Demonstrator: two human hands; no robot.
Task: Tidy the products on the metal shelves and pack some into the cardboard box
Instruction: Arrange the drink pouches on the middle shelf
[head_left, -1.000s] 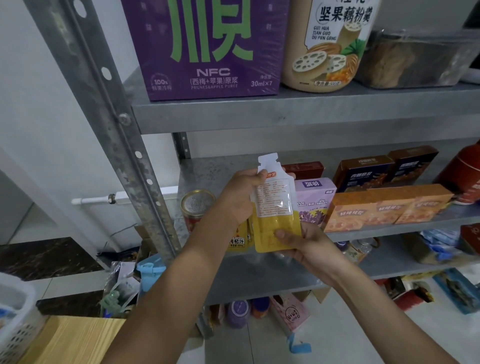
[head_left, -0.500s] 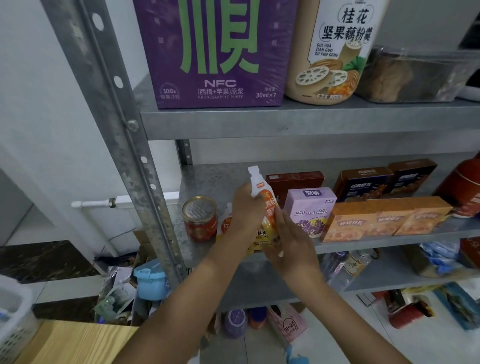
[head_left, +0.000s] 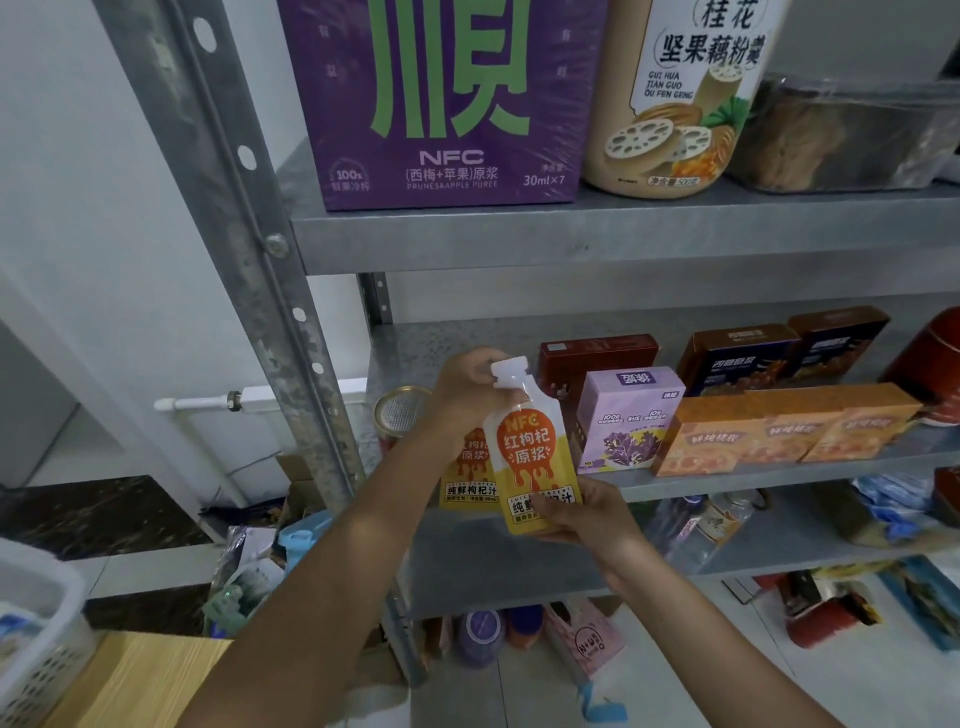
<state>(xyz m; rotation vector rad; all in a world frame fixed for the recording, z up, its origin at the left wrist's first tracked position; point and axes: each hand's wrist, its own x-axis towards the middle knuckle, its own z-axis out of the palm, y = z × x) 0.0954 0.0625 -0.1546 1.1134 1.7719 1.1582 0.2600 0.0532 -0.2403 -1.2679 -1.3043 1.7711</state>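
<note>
Middle shelf (head_left: 727, 480) front edge: my left grip (head_left: 470, 384) pinches pouch (head_left: 530, 452) top, right grip (head_left: 587, 512) holds bottom; lilac box (head_left: 628, 421) just right, tin (head_left: 400, 410) left.

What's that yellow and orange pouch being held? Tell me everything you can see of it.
The pouch is a small, glossy, soft plastic sachet: orange above, dripping into yellow below, with a white spout tab on top. Its printed front, NFC plus Chinese text, faces the camera. It is upright, slightly tilted, before the middle shelf; the left hand pinches its top, the right hand grips its bottom. A matching pouch stands just behind.
</note>
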